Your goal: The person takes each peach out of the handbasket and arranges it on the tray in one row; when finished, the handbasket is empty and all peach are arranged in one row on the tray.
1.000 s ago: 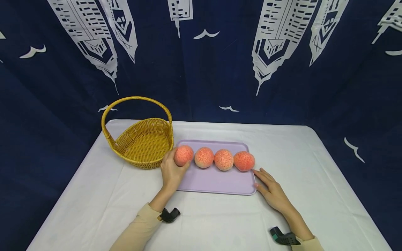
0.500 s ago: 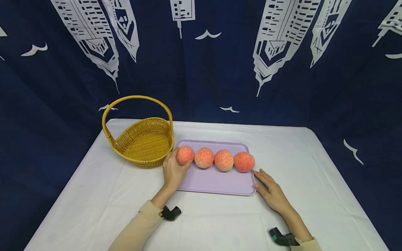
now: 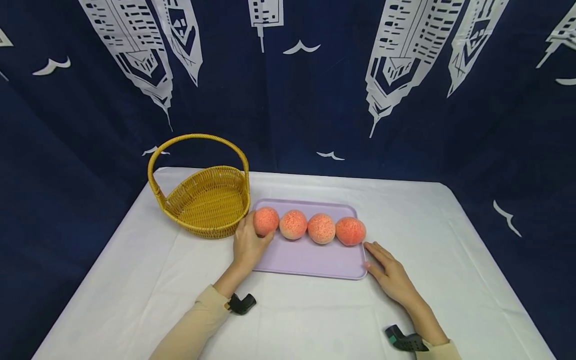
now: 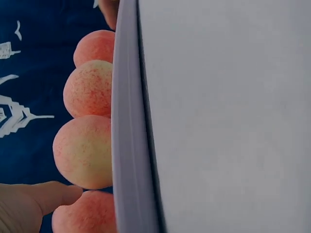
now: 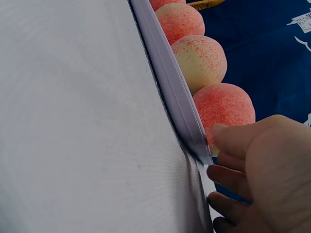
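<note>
Several pink-red peaches sit in a row on a lilac tray in the head view. My left hand holds the leftmost peach, thumb on its near side and fingers around its left. In the left wrist view the thumb lies against that peach. At the tray's right end rests my right hand, fingers extended and holding nothing. Its fingertips are by the tray's edge, close to the rightmost peach. The right wrist view shows the same hand beside the tray corner.
A yellow wicker basket with a tall arched handle stands left of the tray, close to my left hand. White cloth covers the table. Behind it hangs a dark blue curtain with white building prints.
The leftmost peach and my left hand have shifted slightly right, up against the neighbouring peach. My right hand stays by the tray's edge. The head view has tilted a little.
</note>
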Motion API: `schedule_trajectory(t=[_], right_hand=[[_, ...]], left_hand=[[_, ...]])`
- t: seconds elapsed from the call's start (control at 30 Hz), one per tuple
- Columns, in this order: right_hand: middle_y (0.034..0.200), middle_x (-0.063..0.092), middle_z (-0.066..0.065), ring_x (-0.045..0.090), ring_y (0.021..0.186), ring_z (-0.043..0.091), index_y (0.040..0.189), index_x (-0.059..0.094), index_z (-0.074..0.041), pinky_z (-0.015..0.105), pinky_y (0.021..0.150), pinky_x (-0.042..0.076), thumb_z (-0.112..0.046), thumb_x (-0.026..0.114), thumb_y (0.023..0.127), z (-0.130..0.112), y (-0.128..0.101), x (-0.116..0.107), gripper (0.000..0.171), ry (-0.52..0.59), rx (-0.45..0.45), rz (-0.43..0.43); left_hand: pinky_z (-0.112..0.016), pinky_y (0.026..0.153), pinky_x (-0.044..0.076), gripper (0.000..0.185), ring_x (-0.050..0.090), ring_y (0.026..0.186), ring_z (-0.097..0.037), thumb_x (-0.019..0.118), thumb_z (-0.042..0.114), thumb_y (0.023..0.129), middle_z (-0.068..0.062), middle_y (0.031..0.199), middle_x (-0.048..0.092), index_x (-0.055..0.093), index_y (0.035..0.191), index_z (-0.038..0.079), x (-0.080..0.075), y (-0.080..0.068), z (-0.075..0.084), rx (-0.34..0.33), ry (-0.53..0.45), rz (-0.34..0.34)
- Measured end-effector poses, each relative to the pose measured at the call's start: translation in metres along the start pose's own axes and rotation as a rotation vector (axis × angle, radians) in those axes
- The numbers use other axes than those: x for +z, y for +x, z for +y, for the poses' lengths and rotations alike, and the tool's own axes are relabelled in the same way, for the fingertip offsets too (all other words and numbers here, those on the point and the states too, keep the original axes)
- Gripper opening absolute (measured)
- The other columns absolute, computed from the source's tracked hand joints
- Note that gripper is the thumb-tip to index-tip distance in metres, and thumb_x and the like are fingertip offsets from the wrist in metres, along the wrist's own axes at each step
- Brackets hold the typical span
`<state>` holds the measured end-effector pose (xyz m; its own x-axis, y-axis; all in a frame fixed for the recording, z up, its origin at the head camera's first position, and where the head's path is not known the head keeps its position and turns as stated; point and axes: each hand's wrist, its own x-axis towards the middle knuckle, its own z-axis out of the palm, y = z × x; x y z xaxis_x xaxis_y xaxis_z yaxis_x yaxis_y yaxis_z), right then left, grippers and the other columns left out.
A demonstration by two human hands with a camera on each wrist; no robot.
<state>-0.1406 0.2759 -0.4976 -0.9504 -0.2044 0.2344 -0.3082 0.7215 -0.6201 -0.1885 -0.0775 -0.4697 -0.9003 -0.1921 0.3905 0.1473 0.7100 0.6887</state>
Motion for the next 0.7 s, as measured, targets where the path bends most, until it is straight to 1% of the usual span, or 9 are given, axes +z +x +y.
schedule_trajectory(t=[0.07,0.13,0.23,0.3,0.37,0.43,0.53,0.6,0.7], right_hand=[[0.142,0.047,0.030,0.041,0.132,0.052,0.139,0.051,0.000,0.068,0.101,0.034,-0.014,0.064,0.093,-0.005,0.000,-0.004,0.050,-0.055,-0.040,0.038],[0.137,0.053,0.027,0.047,0.128,0.048,0.136,0.054,0.000,0.062,0.100,0.038,-0.010,0.067,0.090,-0.015,0.000,-0.008,0.049,-0.109,-0.108,0.103],[0.130,0.061,0.021,0.057,0.120,0.041,0.131,0.059,0.000,0.037,0.108,0.042,-0.007,0.071,0.085,-0.036,-0.001,-0.010,0.047,-0.171,-0.257,0.191],[0.130,0.062,0.017,0.058,0.119,0.037,0.131,0.060,-0.002,0.024,0.114,0.033,-0.011,0.073,0.084,-0.053,-0.001,-0.009,0.050,-0.189,-0.390,0.187],[0.139,0.057,0.014,0.053,0.128,0.034,0.137,0.056,-0.006,0.020,0.119,0.019,-0.023,0.073,0.085,-0.068,-0.002,-0.005,0.056,-0.224,-0.517,0.104],[0.149,0.047,0.012,0.042,0.138,0.033,0.145,0.048,-0.013,0.028,0.123,0.011,-0.038,0.070,0.086,-0.080,-0.002,-0.001,0.067,-0.280,-0.622,-0.017],[0.159,0.031,0.009,0.026,0.148,0.033,0.151,0.038,-0.024,0.036,0.124,-0.001,-0.056,0.067,0.083,-0.091,-0.004,0.005,0.080,-0.364,-0.707,-0.169],[0.161,0.027,0.010,0.022,0.149,0.034,0.152,0.035,-0.028,0.039,0.123,-0.006,-0.060,0.067,0.081,-0.095,-0.004,0.007,0.084,-0.396,-0.732,-0.222],[0.161,0.025,0.011,0.020,0.149,0.037,0.152,0.035,-0.029,0.041,0.122,-0.010,-0.061,0.067,0.079,-0.096,-0.003,0.008,0.086,-0.402,-0.748,-0.256]], left_hand=[[-0.054,0.082,0.055,0.070,0.064,0.104,-0.044,0.087,0.021,0.071,-0.029,0.114,0.063,0.056,0.126,-0.008,-0.007,-0.004,0.001,0.028,0.059,-0.018],[-0.052,0.074,0.057,0.064,0.065,0.099,-0.041,0.087,0.022,0.072,-0.026,0.110,0.065,0.059,0.122,-0.007,-0.016,-0.010,0.004,0.093,0.120,-0.022],[-0.047,0.066,0.058,0.055,0.065,0.095,-0.035,0.085,0.024,0.073,-0.020,0.107,0.066,0.064,0.115,-0.005,-0.031,-0.023,0.010,0.267,0.171,-0.026],[-0.045,0.074,0.058,0.056,0.063,0.103,-0.033,0.083,0.028,0.076,-0.018,0.115,0.064,0.064,0.118,-0.002,-0.041,-0.032,0.014,0.408,0.172,-0.088],[-0.048,0.090,0.054,0.064,0.057,0.120,-0.035,0.078,0.037,0.080,-0.019,0.131,0.058,0.059,0.130,0.002,-0.049,-0.040,0.018,0.547,0.187,-0.213],[-0.056,0.103,0.044,0.074,0.043,0.137,-0.037,0.071,0.048,0.084,-0.018,0.148,0.044,0.049,0.143,0.008,-0.056,-0.049,0.020,0.647,0.222,-0.374],[-0.067,0.111,0.025,0.081,0.017,0.149,-0.041,0.059,0.060,0.088,-0.014,0.162,0.020,0.031,0.154,0.021,-0.062,-0.059,0.019,0.714,0.290,-0.577],[-0.069,0.112,0.019,0.080,0.010,0.150,-0.040,0.053,0.064,0.090,-0.010,0.165,0.013,0.026,0.155,0.027,-0.064,-0.063,0.017,0.719,0.328,-0.636],[-0.070,0.112,0.017,0.077,0.007,0.151,-0.038,0.050,0.066,0.090,-0.009,0.165,0.013,0.026,0.155,0.031,-0.065,-0.067,0.014,0.725,0.348,-0.646]])
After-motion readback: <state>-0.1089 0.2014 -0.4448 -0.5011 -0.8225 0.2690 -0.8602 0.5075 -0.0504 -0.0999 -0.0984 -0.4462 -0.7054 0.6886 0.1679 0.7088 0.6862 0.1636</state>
